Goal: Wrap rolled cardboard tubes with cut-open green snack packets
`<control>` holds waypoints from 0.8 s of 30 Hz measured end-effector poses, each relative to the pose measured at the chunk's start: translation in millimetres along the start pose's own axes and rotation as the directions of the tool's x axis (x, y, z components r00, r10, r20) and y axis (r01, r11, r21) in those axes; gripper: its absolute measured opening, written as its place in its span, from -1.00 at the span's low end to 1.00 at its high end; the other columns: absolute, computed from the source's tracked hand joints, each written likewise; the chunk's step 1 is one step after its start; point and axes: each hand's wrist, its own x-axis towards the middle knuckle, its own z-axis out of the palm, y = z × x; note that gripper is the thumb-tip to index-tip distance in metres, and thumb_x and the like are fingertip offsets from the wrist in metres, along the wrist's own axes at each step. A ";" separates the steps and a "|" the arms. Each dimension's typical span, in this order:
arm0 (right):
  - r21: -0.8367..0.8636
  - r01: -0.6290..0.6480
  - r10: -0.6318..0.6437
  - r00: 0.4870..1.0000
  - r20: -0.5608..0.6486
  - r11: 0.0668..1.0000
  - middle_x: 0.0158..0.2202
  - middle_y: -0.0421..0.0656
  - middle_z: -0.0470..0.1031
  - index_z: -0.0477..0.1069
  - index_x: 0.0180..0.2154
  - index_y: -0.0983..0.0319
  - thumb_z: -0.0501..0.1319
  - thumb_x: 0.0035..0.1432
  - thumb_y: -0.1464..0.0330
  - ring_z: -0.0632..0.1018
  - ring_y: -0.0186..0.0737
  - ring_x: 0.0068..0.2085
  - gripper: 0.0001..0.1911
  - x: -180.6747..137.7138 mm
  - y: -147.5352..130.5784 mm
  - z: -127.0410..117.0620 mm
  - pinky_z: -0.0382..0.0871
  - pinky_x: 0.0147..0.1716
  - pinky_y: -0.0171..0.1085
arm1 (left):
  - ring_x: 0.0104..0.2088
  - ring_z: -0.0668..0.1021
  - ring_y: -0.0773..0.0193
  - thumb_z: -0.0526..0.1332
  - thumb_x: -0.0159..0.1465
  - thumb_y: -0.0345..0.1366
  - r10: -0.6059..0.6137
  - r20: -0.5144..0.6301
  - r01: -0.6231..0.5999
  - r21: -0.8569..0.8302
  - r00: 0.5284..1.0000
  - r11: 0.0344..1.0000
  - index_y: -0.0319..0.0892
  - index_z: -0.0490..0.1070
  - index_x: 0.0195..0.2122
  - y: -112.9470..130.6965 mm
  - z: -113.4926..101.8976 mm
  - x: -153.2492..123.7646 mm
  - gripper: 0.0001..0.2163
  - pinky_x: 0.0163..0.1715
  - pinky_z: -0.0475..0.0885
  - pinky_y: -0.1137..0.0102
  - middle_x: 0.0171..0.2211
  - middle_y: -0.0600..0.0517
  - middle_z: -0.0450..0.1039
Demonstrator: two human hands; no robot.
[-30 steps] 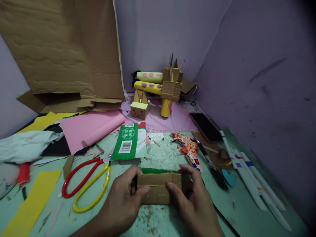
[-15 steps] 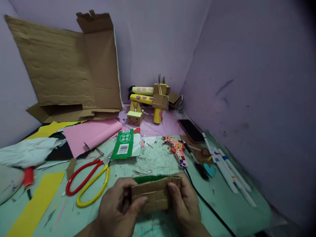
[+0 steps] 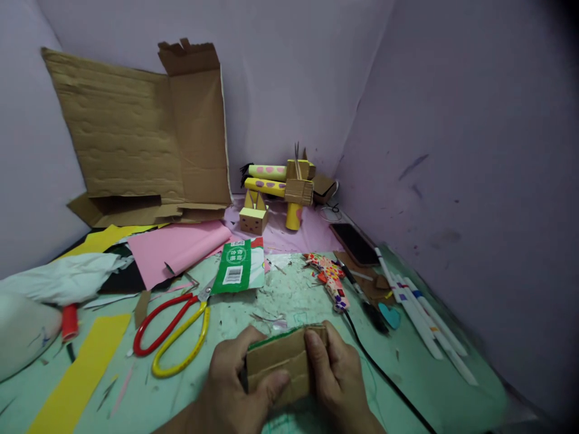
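Observation:
A small folded piece of cardboard (image 3: 283,361), brown on the near face with a green strip along its top edge, is held between both hands above the table. My left hand (image 3: 239,380) grips its left side, the thumb pressed flat on the brown face. On the right side, my right hand (image 3: 337,374) pinches it with the thumb near the top corner. The fingers behind the cardboard are hidden. Scissors (image 3: 181,334) with red and yellow handles lie to the left, their blades partly under a green printed card (image 3: 237,265). A flower-patterned glue gun (image 3: 328,277) lies beyond my right hand.
White markers (image 3: 427,319), a craft knife (image 3: 362,298) and a phone (image 3: 355,244) lie on the right. Cardboard animal figures (image 3: 271,193) and an opened carton (image 3: 136,132) stand at the back. Pink paper (image 3: 181,247) and a yellow strip (image 3: 85,367) lie left. A black cord (image 3: 384,377) crosses the front right.
The cardboard has tilted, its right end now higher, and the green inner side shows less as the piece looks pressed flatter. My left hand has moved slightly right. The whole view has shifted slightly.

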 end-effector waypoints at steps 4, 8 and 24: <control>0.150 -0.146 0.143 0.989 0.034 0.978 -0.65 -0.28 0.24 0.21 -0.56 0.20 0.04 0.16 0.05 0.28 -0.36 -0.60 -0.58 3.1 -2.3 0.3 0.11 -0.62 -0.37 | -0.61 0.39 0.32 0.25 0.03 -0.13 -0.043 0.091 0.057 -0.160 0.995 0.985 -0.17 0.34 -0.50 -2.2 2.3 8.3 -0.79 -0.64 0.31 0.45 -0.63 0.09 0.32; 0.620 -0.466 0.347 0.884 0.312 0.631 -0.59 -0.22 0.36 0.38 -0.38 0.24 0.00 0.00 -0.19 0.37 -0.33 -0.61 -0.38 13.5 -7.0 -2.4 0.24 -0.64 -0.35 | -0.73 0.36 0.40 0.28 0.04 -0.07 -0.300 0.208 0.364 -0.471 0.931 0.803 -0.19 0.28 -0.30 -1.0 -1.6 28.1 -0.66 -0.84 0.21 0.56 -0.57 0.11 0.38; 0.468 -0.073 0.019 0.993 0.120 0.881 -0.47 -0.26 0.42 0.42 -0.34 0.17 0.27 -0.03 0.42 0.39 -0.39 -0.50 -0.87 3.4 -2.2 -11.5 0.26 -0.52 -0.40 | -0.79 0.30 0.47 0.40 -0.14 -0.11 -0.435 0.148 0.436 -0.569 0.888 0.698 -0.20 0.26 -0.33 -0.1 -8.8 41.5 -0.55 -0.92 0.18 0.61 -0.62 0.17 0.35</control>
